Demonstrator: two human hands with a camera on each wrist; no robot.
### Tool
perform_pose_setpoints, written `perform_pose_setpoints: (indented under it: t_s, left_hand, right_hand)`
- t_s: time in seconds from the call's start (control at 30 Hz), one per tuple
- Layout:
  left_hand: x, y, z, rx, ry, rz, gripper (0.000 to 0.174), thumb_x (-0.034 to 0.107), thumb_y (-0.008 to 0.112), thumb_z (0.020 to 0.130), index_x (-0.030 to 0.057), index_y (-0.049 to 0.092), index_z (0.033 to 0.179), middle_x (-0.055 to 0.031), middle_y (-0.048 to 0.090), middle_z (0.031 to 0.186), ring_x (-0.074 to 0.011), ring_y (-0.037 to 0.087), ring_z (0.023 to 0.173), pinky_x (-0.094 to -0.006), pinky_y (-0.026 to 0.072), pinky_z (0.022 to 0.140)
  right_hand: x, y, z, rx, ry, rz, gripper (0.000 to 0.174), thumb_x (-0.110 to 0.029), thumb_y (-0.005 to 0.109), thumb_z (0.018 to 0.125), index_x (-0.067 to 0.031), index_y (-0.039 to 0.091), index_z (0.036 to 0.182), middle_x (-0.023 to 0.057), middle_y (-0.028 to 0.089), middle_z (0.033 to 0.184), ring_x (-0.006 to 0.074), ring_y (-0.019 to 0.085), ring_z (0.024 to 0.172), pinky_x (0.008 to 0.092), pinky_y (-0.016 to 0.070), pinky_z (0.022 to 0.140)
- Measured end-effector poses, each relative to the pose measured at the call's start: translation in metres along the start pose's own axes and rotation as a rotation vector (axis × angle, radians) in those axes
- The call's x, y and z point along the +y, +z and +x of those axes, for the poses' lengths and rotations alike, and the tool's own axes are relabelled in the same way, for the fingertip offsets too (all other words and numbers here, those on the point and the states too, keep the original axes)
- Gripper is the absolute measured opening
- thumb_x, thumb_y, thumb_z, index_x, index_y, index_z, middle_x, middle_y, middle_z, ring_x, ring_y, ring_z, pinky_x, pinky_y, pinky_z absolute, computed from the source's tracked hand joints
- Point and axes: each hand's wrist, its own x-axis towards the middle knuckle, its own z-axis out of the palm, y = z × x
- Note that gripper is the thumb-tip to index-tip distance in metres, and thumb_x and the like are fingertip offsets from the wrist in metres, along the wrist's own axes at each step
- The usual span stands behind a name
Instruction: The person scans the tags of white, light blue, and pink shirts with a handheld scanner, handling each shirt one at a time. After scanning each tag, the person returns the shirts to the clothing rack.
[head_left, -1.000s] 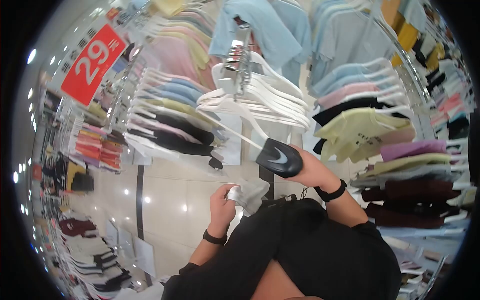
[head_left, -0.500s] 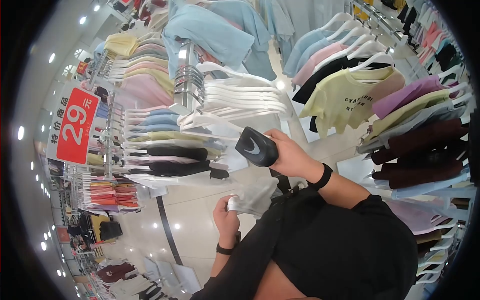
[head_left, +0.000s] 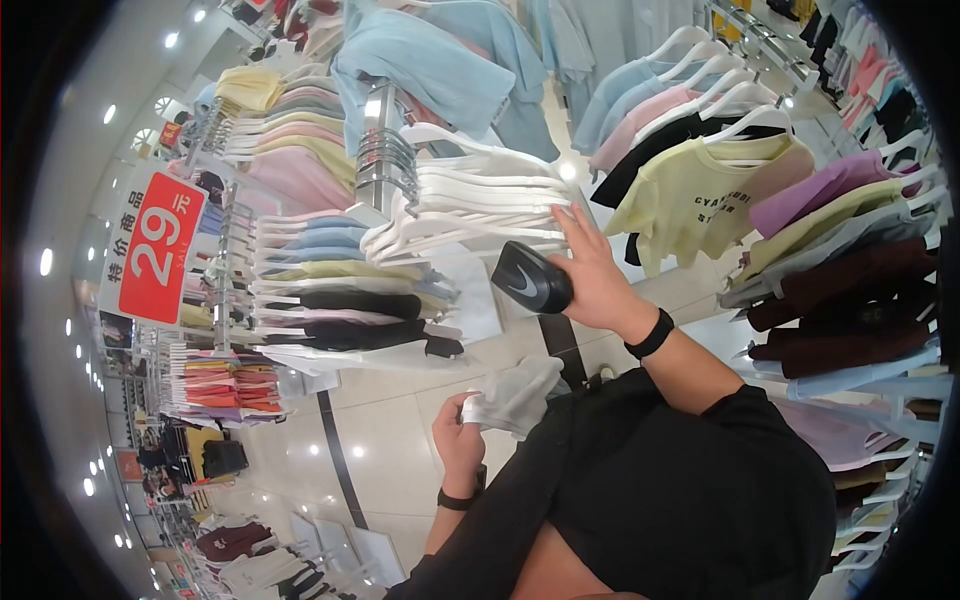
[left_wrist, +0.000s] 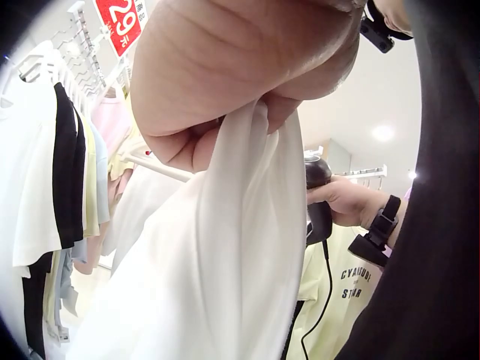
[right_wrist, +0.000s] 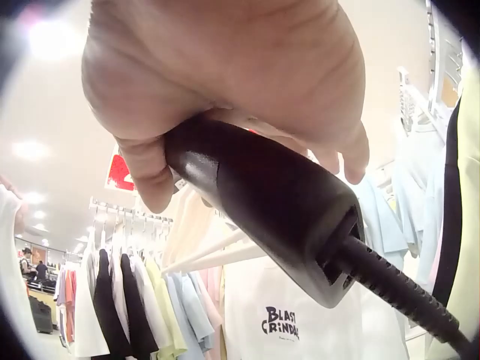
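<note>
Head view: grasping black handheld device (head_left: 530,277) in R hand (head_left: 597,285), just off ctr toward 3 o'clk, w/ fingers extended by the ends of white hangers (head_left: 495,195) at 12; can't tell whether touching. Pinching pale garment (head_left: 520,395) in L hand (head_left: 460,440) at 6. Poss. risking a dropped device, if relying on a partial grip, or a jostled hanger stack. Readable: "特价商品 29元 SALE" on red-and-white sign (head_left: 155,250) at 9; "CYA…" and "STAR" on yellow shirt (head_left: 700,180) at 2.

L-wrist view: bunching garment betw. thumb and fingers; prob. liable to creasing, or slipping if loosely pinched.

R-wrist view: clasping device near ctr, thumb to one side; could snag cord (right_wrist: 405,291), at 4, on nearby clothes if pulled. Readable: "BLAST" above "GRIND…" on white cloth (right_wrist: 247,300), approx. 6; last letters unclear.
</note>
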Motion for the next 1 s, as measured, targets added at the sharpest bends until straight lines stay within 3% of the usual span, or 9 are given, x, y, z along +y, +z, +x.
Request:
perform_pose_setpoints:
  t_s: [0.17, 0.37, 0.47, 0.57, 0.77, 1.0]
  left_hand:
    - [0.002, 0.000, 0.000, 0.003, -0.014, -0.006, 0.018, -0.001, 0.060, 0.094, -0.0023, 0.072, 0.108, -0.0075, 0.073, 0.099, -0.0128, 0.066, 0.091, -0.0259, 0.0515, 0.082]
    - [-0.005, 0.000, -0.001, 0.000, -0.009, 0.006, 0.019, -0.002, 0.059, 0.094, -0.0020, 0.072, 0.108, -0.0080, 0.073, 0.098, -0.0129, 0.066, 0.090, -0.0262, 0.0518, 0.082]
    - [-0.002, 0.002, 0.000, 0.007, -0.009, 0.012, 0.019, -0.002, 0.059, 0.094, -0.0019, 0.072, 0.108, -0.0079, 0.074, 0.098, -0.0128, 0.066, 0.090, -0.0262, 0.0519, 0.081]
    - [-0.001, 0.005, 0.000, 0.013, -0.007, 0.002, 0.018, -0.001, 0.059, 0.095, -0.0016, 0.072, 0.108, -0.0068, 0.073, 0.097, -0.0119, 0.066, 0.089, -0.0255, 0.0517, 0.080]
    - [0.000, 0.009, 0.001, -0.002, 0.001, -0.013, 0.015, 0.002, 0.063, 0.096, -0.0011, 0.072, 0.108, -0.0043, 0.072, 0.094, -0.0094, 0.064, 0.085, -0.0238, 0.0507, 0.077]
    - [0.003, 0.007, 0.003, -0.004, -0.021, 0.024, 0.015, 0.004, 0.065, 0.097, -0.0017, 0.072, 0.108, -0.0037, 0.072, 0.093, -0.0091, 0.064, 0.084, -0.0241, 0.0505, 0.076]
  right_hand:
    - [0.003, -0.001, 0.003, -0.071, -0.014, -0.026, 0.041, -0.015, 0.082, 0.068, -0.0052, 0.075, 0.108, 0.0255, 0.028, 0.164, 0.0501, 0.020, 0.153, 0.0619, 0.0208, 0.121]
    - [0.010, -0.003, 0.010, 0.044, -0.071, 0.035, 0.041, -0.021, 0.083, 0.069, -0.0061, 0.076, 0.107, 0.0239, 0.035, 0.159, 0.0476, 0.026, 0.151, 0.0614, 0.0223, 0.120]
    - [0.013, -0.005, 0.011, -0.014, -0.096, -0.002, 0.041, -0.023, 0.083, 0.070, -0.0059, 0.076, 0.106, 0.0239, 0.038, 0.157, 0.0466, 0.027, 0.151, 0.0597, 0.0228, 0.120]
    - [0.001, -0.009, 0.007, -0.007, -0.120, -0.039, 0.041, -0.022, 0.083, 0.068, -0.0048, 0.075, 0.105, 0.0227, 0.045, 0.152, 0.0458, 0.034, 0.146, 0.0575, 0.0242, 0.120]
    - [-0.007, -0.003, 0.004, -0.073, -0.021, 0.092, 0.038, -0.014, 0.080, 0.068, -0.0026, 0.074, 0.104, 0.0164, 0.055, 0.135, 0.0371, 0.049, 0.130, 0.0525, 0.0342, 0.113]
    - [-0.016, 0.004, 0.017, -0.022, 0.064, 0.318, 0.036, -0.008, 0.078, 0.072, -0.0022, 0.073, 0.107, 0.0151, 0.063, 0.117, 0.0368, 0.060, 0.111, 0.0424, 0.0485, 0.096]
